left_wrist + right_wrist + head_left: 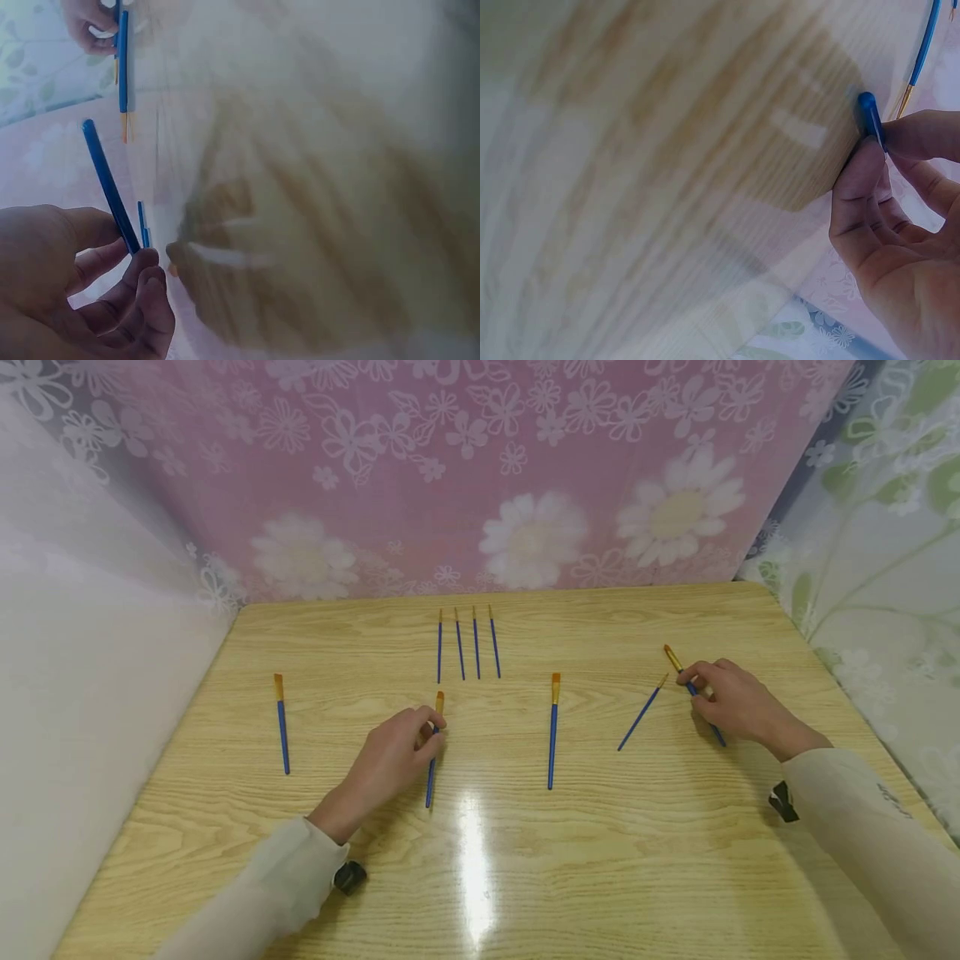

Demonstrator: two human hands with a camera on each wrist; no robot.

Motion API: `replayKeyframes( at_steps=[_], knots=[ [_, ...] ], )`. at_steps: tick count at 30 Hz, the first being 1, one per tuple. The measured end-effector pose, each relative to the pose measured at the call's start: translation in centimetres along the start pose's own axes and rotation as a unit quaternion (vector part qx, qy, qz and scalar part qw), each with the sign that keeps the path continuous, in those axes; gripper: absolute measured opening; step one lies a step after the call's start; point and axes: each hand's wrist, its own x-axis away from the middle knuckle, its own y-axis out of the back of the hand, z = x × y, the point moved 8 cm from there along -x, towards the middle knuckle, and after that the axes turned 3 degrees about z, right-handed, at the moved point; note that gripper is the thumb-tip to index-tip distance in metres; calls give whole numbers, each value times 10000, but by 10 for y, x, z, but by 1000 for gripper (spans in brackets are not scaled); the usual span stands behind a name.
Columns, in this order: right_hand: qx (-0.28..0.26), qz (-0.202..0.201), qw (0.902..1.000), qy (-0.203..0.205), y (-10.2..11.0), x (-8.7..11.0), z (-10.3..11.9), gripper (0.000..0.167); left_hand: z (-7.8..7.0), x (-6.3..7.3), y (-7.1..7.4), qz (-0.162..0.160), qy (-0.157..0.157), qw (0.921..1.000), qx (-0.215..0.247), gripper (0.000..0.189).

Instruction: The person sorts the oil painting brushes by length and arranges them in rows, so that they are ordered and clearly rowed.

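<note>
- Paintbrush, near centre (432,752): pinched mid-handle by left hand (390,760).
- Paintbrush, right (693,692): pinched by right hand (738,702).
- Handling: likely light, stiff, slim; best gripped at handle, sparing bristles.

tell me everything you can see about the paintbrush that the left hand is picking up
The paintbrush is slim, with a long blue handle, a gold-coloured ferrule and a flat orange-brown bristle tip. It lies nearly straight away from the person on the wooden table, bristles pointing toward the floral backdrop, just below a row of four thinner brushes. The left hand pinches the handle in its upper part between thumb and fingertips; the wrist view shows the handle held in the fingers. Its lower end looks to rest on the table.
</note>
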Motion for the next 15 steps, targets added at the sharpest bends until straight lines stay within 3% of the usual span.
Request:
replayKeyframes(
  at_steps=[5, 15],
  knots=[
    [-19, 19, 10000, -26, -1, 0, -1, 33, 0, 0, 0, -119, -92, 9996, -251, 17],
    [-12, -6, 10000, -21, 0, -1, -1, 32, 1, 1, -4, 35, -178, 9989, -431, 17]
  ],
)
